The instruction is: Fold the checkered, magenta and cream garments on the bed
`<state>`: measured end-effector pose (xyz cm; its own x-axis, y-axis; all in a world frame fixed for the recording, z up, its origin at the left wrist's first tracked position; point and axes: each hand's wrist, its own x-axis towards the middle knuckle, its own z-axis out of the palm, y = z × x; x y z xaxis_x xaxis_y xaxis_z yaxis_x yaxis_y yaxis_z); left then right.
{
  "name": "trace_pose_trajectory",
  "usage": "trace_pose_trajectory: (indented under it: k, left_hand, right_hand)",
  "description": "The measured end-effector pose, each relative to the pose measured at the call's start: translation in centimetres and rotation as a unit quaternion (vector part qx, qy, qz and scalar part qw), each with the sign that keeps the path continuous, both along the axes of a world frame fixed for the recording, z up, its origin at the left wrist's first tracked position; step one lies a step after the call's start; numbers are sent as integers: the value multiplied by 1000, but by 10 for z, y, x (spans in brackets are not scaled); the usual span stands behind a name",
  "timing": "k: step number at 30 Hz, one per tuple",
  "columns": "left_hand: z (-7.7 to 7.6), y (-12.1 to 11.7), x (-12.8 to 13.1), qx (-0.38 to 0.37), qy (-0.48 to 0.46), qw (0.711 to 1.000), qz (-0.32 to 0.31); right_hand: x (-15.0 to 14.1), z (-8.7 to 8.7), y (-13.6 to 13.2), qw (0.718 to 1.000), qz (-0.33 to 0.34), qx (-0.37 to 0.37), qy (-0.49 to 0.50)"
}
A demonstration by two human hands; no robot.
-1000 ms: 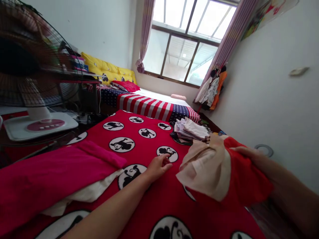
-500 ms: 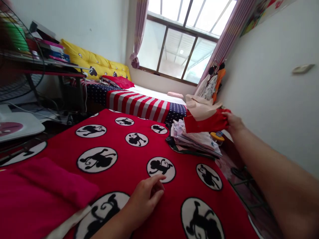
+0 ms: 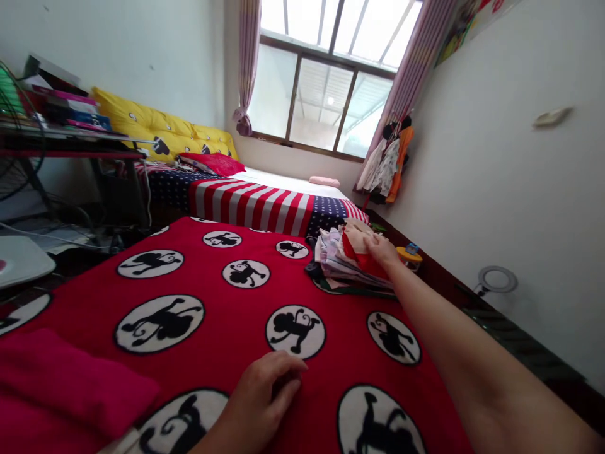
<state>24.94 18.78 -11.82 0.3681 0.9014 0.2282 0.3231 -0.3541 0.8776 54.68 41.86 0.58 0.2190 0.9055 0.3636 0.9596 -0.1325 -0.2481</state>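
Fingers of the right hand (image 3: 375, 241) lie spread and flat, not pinching, on a folded red-and-cream garment (image 3: 358, 247). That garment sits on top of a pile of folded clothes (image 3: 340, 260), at the far edge of a red monkey-print blanket (image 3: 331, 340). The left hand (image 3: 262, 391) rests on the blanket at the near side, its fingers loosely curled around nothing, well apart from the pile.

Status: red-and-cream piece lies on the stack; edges look roughly gathered, not squared. Left over: a magenta cloth (image 3: 61, 384) lies unstacked at near left, on the blanket. Beyond: a bed with a stars-and-stripes cover (image 3: 250, 205); an orange-capped toy (image 3: 409, 255) on the floor just beside the pile.
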Motion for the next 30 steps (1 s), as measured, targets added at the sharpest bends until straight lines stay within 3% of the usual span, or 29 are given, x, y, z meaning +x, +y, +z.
trace_pose_trajectory:
  k: [4,10,15,20,23,25,28,30]
  left_hand:
    - [-1,1,-1,7,3,1000,-8]
    - [-2,2,-1,6,2,1000,-6]
    - [-1,2,0,8,1,1000,-10]
    - [4,5,0,3,-24,1000,-6]
    - [6,6,0,8,-35,999,7]
    - [7,5,-1,15,-42,999,10]
    - [7,6,-3,22,-73,997,3]
    - [6,6,-5,17,-109,994,-12]
  right_hand:
    - [-31,-26,11,994,99,-13,-46]
    - [-44,-60,-1,983,157,-5,-93]
    - [-36,-64,-14,971,201,-18,-127]
    - [-46,-49,-28,969,202,-45,-136]
    - [-67,-48,-63,969,217,-23,-113]
    - [-87,-58,-102,959,277,-11,-51]
    - [-123,-85,-173,919,362,-24,152]
    - [-146,-105,-215,871,354,-18,341]
